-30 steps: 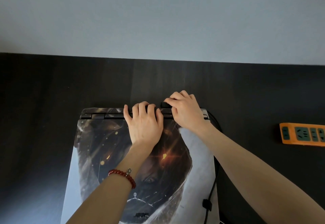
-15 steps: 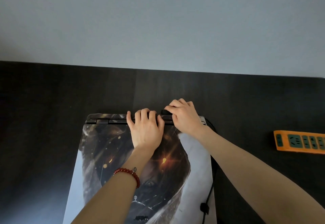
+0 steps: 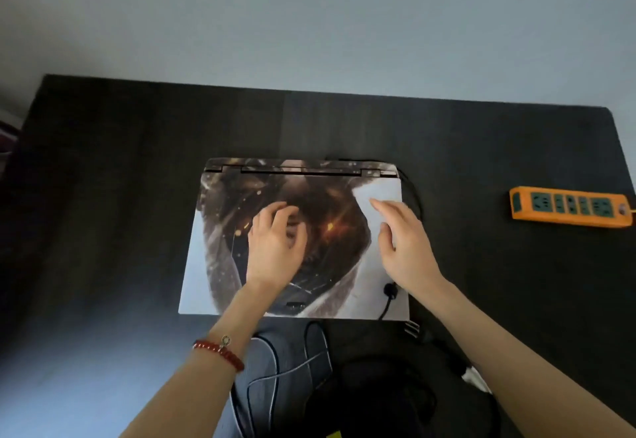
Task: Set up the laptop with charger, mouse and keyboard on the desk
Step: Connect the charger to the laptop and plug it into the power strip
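Note:
A closed laptop (image 3: 220,265) with a dark picture skin on its lid lies in the middle of the black desk (image 3: 120,162). A black charger cable (image 3: 389,300) runs from the rear edge round the laptop's right side and over its front right corner. My left hand (image 3: 275,248) hovers over the lid's centre, fingers curled and apart, holding nothing. Over the lid's right part, my right hand (image 3: 406,241) is flat with its fingers spread and nothing in it. Both hands are blurred.
An orange power strip (image 3: 568,207) lies at the desk's right edge. In front of the laptop, at the near desk edge, are a dark bag or pile (image 3: 395,393), thin cables (image 3: 292,362) and a grey garment. A pale wall rises behind the desk.
Both hands have left the laptop's rear edge, where the right hand held the plug, and pulled back over the lid. The view has drawn back, showing the whole laptop.

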Available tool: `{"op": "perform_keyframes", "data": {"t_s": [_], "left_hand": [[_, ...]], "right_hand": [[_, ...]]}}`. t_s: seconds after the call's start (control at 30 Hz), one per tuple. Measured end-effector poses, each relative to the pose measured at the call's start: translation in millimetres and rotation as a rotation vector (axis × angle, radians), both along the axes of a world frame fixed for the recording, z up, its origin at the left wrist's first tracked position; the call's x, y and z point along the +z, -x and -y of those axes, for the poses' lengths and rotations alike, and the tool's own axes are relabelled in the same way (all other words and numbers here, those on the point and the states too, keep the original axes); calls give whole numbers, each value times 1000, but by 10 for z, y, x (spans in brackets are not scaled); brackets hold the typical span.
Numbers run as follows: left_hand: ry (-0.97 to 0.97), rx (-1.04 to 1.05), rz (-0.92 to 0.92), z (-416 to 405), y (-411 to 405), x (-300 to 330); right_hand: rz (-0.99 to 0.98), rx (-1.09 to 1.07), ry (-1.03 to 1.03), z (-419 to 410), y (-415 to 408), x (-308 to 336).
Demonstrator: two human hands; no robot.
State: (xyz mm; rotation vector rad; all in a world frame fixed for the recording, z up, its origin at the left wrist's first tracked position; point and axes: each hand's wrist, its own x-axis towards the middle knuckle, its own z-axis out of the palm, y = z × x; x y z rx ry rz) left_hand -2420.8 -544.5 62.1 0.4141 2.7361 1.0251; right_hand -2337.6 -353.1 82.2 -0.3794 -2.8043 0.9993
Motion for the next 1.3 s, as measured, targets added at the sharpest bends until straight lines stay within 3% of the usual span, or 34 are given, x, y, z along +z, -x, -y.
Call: {"op": "perform_keyframes", "data": {"t_s": [0.17, 0.3, 0.4, 0.5, 0.57, 0.7, 0.9, 1.17, 1.3], "left_hand": [[14, -47, 68, 608, -821, 121], [46, -33, 196, 921, -1361, 98], [165, -79, 243, 1031, -1617, -44], [247, -146, 300, 1004, -1705, -155], [253, -190, 319, 925, -1745, -175], [354, -293, 300, 708, -1941, -149], [565, -617, 154, 464, -2246, -229], [714, -738, 57, 228, -2423, -353], [680, -749, 48, 118, -2408, -352]], "right_hand": [[39, 2, -17, 420, -1147, -43], [121, -162, -133, 528, -1770, -205], [293, -323, -251, 457, -2039, -317], [521, -352, -254, 358, -2114, -405], [562, -354, -251, 323, -2095, -435], [488, -378, -142, 290, -2092, -400], [480, -631, -7, 157, -2418, -279], [457, -791, 106, 128, -2685, -237], [418, -842, 96, 139, -2675, -220]]}}
